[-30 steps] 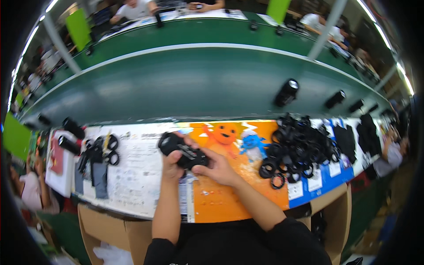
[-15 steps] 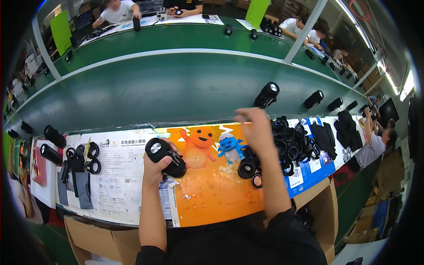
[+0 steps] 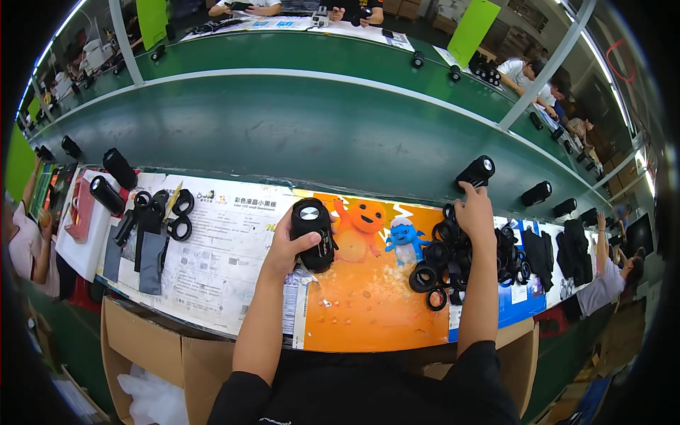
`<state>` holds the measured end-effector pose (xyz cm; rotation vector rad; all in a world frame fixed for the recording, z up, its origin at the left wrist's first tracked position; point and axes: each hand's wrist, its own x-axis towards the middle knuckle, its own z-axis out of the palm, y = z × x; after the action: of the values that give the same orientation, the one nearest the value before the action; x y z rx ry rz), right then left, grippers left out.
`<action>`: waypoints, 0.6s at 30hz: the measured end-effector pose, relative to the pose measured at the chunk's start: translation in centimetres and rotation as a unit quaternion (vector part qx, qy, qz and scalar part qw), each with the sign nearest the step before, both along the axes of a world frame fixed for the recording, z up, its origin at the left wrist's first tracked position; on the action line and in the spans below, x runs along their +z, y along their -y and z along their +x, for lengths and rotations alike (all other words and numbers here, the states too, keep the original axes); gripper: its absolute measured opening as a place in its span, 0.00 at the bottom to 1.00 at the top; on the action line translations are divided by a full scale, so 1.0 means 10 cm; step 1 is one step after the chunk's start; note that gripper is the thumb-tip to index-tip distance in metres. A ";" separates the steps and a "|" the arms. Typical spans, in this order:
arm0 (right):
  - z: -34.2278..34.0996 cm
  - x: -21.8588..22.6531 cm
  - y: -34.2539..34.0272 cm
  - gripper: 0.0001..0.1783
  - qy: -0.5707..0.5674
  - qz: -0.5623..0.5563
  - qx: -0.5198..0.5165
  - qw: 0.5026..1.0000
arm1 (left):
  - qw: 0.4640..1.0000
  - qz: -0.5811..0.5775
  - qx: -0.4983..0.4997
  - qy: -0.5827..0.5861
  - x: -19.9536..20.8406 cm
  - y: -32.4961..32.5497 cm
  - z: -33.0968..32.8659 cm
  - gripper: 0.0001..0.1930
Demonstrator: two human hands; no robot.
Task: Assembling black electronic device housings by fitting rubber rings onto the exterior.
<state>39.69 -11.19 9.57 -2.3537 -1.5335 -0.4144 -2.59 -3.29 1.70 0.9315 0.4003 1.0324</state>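
Observation:
In my left hand (image 3: 289, 241) is a black cylindrical speaker (image 3: 312, 248) with a silver round end, held upright over the bench. The fingers curl round its side and the thumb lies across its front. My right hand (image 3: 476, 205) reaches over the bench's far edge to a second black cylindrical speaker (image 3: 473, 173), which lies tilted on the green belt. Thumb and fingers close on the near end of that speaker. Below the right hand is a pile of black rings (image 3: 443, 248), partly hidden by the right forearm.
More black speakers stand at left (image 3: 119, 168) and along the belt at right (image 3: 536, 193). Scissors (image 3: 183, 212) and grey strips (image 3: 151, 262) lie on the printed board at left. Cardboard boxes (image 3: 145, 340) sit under the bench edge. Co-workers sit across the belt and at both sides.
My right hand has moved from above the bench to the speaker on the belt and closed on it. The left hand has turned its speaker more upright. The view has swung left.

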 end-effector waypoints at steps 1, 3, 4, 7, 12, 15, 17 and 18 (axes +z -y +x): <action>0.14 -0.06 0.01 0.21 0.003 0.001 -0.003 1.000 | 1.000 -0.003 -0.005 0.007 0.00 0.01 0.01 0.35; 0.39 -0.14 -0.02 0.19 -0.081 -0.129 -0.055 0.987 | 1.000 -0.004 -0.014 0.004 0.01 0.03 0.04 0.35; 0.37 -0.13 0.00 0.16 -0.097 -0.101 -0.058 0.988 | 1.000 -0.006 -0.018 -0.001 0.02 0.03 0.05 0.35; 0.16 0.02 0.05 0.15 -0.131 -0.006 -0.037 0.991 | 0.999 0.008 -0.007 -0.037 0.00 0.04 0.07 0.38; -0.69 -0.07 0.04 0.15 -0.409 0.074 0.120 0.902 | 0.997 0.015 0.019 -0.078 -0.01 0.03 0.04 0.39; -1.32 -0.29 0.05 0.17 -0.473 -0.013 0.194 0.859 | 0.997 0.004 0.014 -0.070 -0.05 0.02 0.04 0.39; -1.46 -0.56 0.04 0.23 -0.542 0.024 0.232 0.807 | 0.998 0.007 0.017 -0.057 -0.06 0.01 0.11 0.39; -1.57 -0.64 0.04 0.26 -0.565 0.058 0.250 0.784 | 0.999 0.008 0.027 -0.044 -0.07 0.02 0.11 0.39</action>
<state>24.03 -11.57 3.19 -1.4053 -1.2805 0.8623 -1.45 -3.46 0.99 0.9876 0.4934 1.0464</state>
